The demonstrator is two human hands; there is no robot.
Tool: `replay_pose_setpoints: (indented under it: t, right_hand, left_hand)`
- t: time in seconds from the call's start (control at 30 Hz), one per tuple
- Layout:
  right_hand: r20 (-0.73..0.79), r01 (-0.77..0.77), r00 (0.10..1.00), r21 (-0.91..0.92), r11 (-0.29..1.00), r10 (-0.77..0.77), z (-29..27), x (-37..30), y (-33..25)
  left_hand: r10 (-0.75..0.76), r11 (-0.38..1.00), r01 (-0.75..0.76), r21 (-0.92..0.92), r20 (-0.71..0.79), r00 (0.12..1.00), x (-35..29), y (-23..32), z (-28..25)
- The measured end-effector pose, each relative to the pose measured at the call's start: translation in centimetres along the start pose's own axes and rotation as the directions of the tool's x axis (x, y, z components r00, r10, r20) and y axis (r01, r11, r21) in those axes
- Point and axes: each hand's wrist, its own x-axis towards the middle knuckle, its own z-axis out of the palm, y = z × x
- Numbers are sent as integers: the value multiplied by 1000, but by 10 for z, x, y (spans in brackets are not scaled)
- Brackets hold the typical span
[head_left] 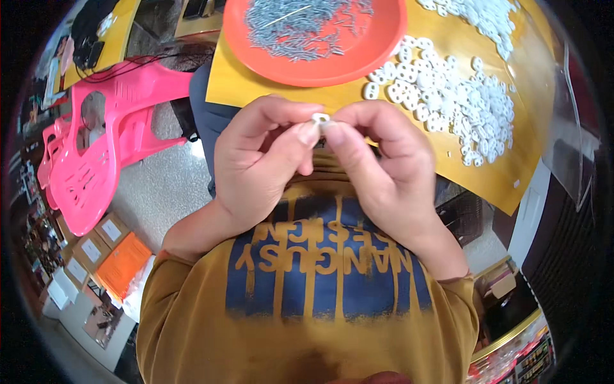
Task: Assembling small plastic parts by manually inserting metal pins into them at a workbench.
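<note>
My left hand (259,157) and my right hand (387,160) meet in front of my chest, just off the near edge of the table. Between their thumbs and index fingers they pinch one small white plastic piece (320,118), which has a hole showing at its top. My fingertips cover the rest of it. Beyond my hands, a red round basin (313,75) holds a heap of small grey metal screws or pins (288,32). To its right a pile of white two-holed plastic pieces (457,96) is spread on the table.
The yellow-covered table (240,83) ends just before my body. At the far right lies another heap of white pieces (483,19) by a clear plastic bag (566,121). A pink plastic chair (115,121) stands left, with cardboard boxes (89,249) and an orange package (121,265) below it.
</note>
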Motion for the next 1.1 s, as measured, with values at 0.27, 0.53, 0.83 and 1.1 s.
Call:
replay_pose_setpoints:
  t: [0.27, 0.53, 0.83, 1.1]
  right_hand:
    - [-10, -99, 994, 290, 952, 106, -9, -2, 8]
    - [-236, 112, 886, -726, 678, -399, -58, -30, 35]
    - [-241, -39, 894, -881, 471, -377, -73, -29, 48]
    - [-266, -45, 898, -848, 527, -351, -73, -28, 51]
  left_hand:
    - [-168, 972, 159, -172, -41, 985, 9, -6, 14]
    - [-200, 960, 190, -206, -32, 979, 16, -11, 23]
    - [-283, 948, 280, -151, 3, 959, 16, -8, 33]
    - [-250, 949, 253, -191, 37, 967, 12, -12, 23]
